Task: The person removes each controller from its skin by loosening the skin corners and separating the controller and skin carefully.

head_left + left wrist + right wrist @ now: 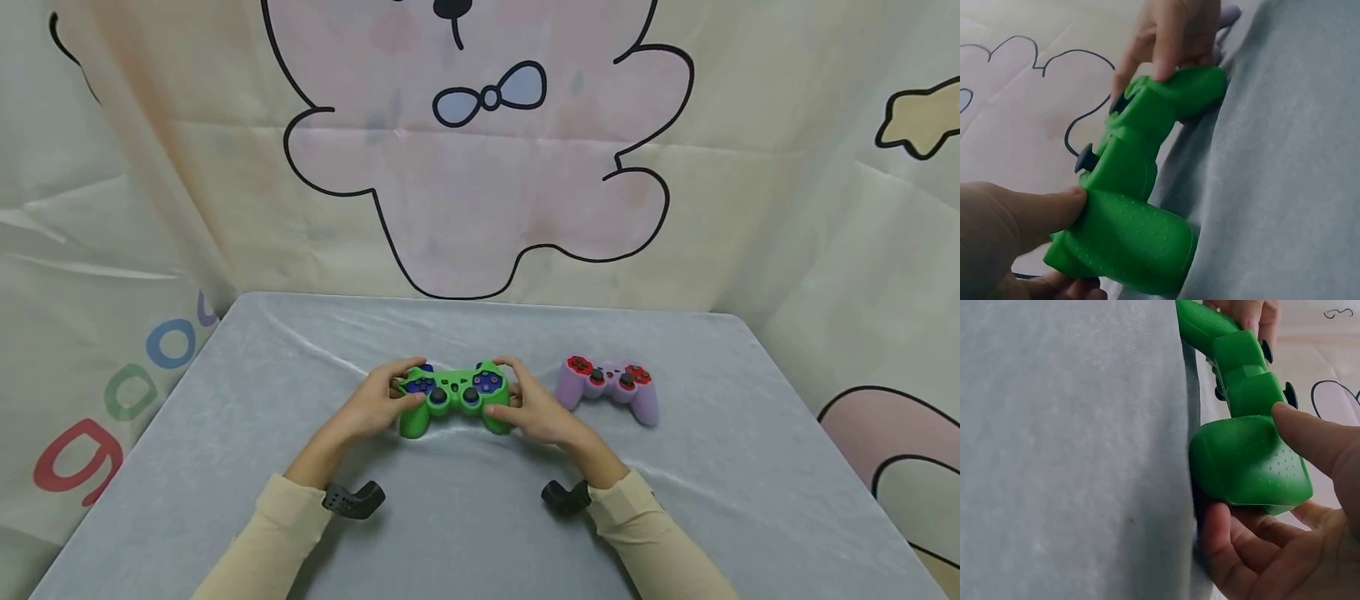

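A green game controller [454, 387] with blue button areas and black thumbsticks is held between both hands at the middle of the table. My left hand [375, 402] grips its left side, thumb on the front of the handle and the other fingers curled behind, as the left wrist view shows on the controller [1129, 240]. Its right side is gripped the same way by my right hand [540, 408]. In the right wrist view, the right hand's fingers [1244, 559] reach under the handle. The handle ends sit at or very near the cloth; contact is unclear.
To the right of the right hand lies a purple game controller [611, 387] with red button areas. A grey-blue cloth [465, 517] covers the table. Behind it hangs a curtain [465, 208] with cartoon drawings. Black wrist devices [354, 500] jut inward from both sleeves.
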The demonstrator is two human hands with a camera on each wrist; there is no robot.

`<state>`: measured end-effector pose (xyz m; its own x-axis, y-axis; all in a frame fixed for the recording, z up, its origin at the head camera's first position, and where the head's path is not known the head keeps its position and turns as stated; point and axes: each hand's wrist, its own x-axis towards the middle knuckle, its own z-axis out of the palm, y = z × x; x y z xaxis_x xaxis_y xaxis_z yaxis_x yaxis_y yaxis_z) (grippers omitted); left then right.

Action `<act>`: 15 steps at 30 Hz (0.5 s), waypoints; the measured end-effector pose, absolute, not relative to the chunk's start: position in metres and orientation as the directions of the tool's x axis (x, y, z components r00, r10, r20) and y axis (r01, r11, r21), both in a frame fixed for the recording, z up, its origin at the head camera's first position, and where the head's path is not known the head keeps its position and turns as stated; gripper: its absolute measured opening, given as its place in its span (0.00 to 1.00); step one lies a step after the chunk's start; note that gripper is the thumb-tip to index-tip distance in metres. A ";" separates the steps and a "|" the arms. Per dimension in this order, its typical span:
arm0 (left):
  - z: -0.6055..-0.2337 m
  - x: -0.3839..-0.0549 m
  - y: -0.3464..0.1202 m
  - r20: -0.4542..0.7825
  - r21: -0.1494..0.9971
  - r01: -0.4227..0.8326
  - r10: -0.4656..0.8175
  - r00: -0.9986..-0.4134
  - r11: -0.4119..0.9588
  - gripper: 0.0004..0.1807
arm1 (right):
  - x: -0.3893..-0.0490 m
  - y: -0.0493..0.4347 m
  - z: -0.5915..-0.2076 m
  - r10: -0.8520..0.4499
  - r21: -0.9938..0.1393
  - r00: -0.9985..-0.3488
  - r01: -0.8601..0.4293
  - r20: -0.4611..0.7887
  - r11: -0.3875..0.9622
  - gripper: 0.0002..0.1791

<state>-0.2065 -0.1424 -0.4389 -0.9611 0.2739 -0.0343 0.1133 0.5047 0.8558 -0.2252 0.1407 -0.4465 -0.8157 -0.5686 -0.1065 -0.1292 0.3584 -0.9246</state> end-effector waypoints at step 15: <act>-0.434 -0.200 -0.135 0.096 0.652 0.222 0.212 -0.973 0.725 0.25 | -0.223 0.137 -0.446 -0.491 -0.841 -0.868 -0.209 -0.075 0.499 0.45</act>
<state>-0.2000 -0.1347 -0.4338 -0.9726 0.2119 0.0956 0.2220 0.7249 0.6521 -0.2233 0.1366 -0.4460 -0.8681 -0.4906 -0.0754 -0.2092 0.4993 -0.8408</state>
